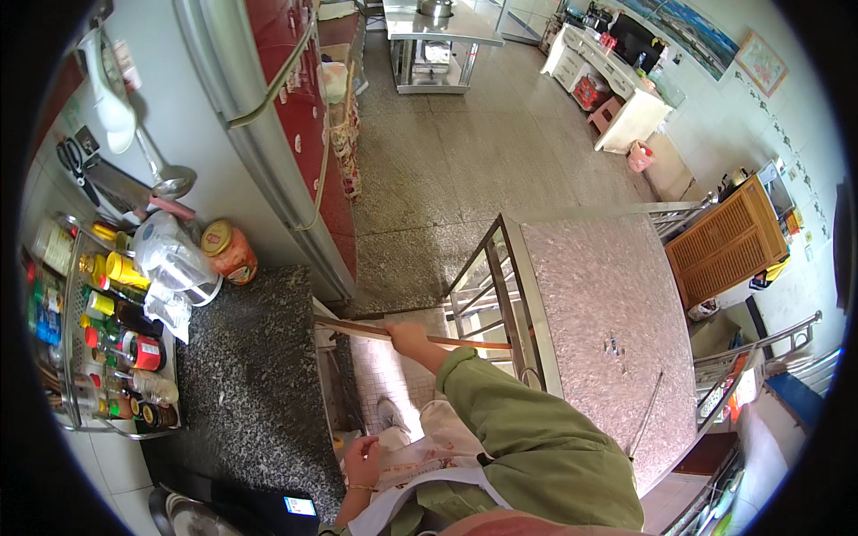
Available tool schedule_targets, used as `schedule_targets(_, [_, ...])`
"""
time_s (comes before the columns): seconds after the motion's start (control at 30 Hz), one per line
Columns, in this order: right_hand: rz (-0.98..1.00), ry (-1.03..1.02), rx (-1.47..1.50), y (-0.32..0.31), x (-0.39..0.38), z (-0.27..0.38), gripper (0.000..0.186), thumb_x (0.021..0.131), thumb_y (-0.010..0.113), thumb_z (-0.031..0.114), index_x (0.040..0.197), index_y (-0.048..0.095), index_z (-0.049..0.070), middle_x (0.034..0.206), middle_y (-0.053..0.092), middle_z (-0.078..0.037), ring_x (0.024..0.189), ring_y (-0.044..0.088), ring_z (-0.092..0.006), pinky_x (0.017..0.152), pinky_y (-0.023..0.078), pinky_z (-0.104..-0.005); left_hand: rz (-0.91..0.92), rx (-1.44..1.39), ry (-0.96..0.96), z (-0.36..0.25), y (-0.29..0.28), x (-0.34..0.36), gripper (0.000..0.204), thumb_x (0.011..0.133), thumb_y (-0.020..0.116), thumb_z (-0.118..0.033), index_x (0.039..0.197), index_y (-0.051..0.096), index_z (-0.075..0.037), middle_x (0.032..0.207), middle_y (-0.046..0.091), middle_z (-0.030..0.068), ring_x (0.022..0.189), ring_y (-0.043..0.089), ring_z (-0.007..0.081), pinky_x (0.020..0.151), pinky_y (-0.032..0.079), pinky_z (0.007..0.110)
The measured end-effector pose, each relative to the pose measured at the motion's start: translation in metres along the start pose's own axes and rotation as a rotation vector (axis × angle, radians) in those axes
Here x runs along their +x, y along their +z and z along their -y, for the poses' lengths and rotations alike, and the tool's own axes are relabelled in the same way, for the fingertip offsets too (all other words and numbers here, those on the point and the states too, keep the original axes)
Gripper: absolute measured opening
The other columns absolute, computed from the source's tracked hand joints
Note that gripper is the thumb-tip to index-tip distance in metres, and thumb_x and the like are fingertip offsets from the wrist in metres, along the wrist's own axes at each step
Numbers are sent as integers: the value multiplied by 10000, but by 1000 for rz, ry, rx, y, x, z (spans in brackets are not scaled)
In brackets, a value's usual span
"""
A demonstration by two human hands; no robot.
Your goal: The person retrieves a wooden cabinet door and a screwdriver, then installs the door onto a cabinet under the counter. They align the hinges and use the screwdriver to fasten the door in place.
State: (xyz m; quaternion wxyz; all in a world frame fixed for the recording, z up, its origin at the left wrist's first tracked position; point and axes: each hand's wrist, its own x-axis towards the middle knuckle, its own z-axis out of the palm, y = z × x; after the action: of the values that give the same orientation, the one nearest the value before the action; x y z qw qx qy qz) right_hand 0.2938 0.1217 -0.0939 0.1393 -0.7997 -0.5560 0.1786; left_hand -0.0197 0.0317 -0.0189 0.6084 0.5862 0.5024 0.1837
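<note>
A long, narrow wooden bar (357, 328) spans the gap between the dark counter and the metal-framed table. My right hand (409, 338) is closed over it near its middle, the arm in a green sleeve reaching forward. Down by the counter's edge, in front of the patterned apron (429, 456), my left hand (362, 460) has its fingers curled in; whether anything lies inside them is hidden. A bracelet circles that wrist. Below the bar a shoe (391, 416) shows on the light tiled floor.
The speckled black counter (255, 384) on the left carries a rack of bottles (116, 330) and a red-filled jar (229, 252). Beyond it rises a red refrigerator (295, 116). A pinkish stone-topped table (608, 313) with a metal frame (527, 304) stands on the right.
</note>
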Motion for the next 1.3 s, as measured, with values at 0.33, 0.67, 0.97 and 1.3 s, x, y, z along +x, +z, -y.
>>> schedule_targets(0.33, [119,-26,-45,-15,33,-1,144,858,511,172,990,540,123,774,645,-135,748,633,-351,655,492,-476,-9,120,7,-64,53,26,134,870,577,-90,976,621,-20,876,636,45,815,583,116,738,463,251])
schedule_targets(0.67, [58,-274,-80,-35,72,1,147,819,511,123,958,558,110,736,650,-127,704,654,-311,579,505,-439,-66,148,-113,70,119,138,222,818,621,-118,1025,606,-37,907,651,87,807,610,190,741,479,304])
schedule_targets(0.97, [2,-385,-185,-30,99,-27,164,790,606,223,943,575,171,797,652,-69,756,647,-275,589,498,-415,-287,-13,118,46,122,229,322,807,629,-86,1117,561,-38,1001,619,100,887,573,195,811,455,337])
schedule_targets(1.3, [-417,-559,-321,-12,110,-36,333,741,681,361,946,573,121,806,629,-63,754,625,-260,628,495,-397,-274,178,-159,314,151,363,324,749,667,-210,1029,639,-50,981,653,118,920,609,231,820,468,320])
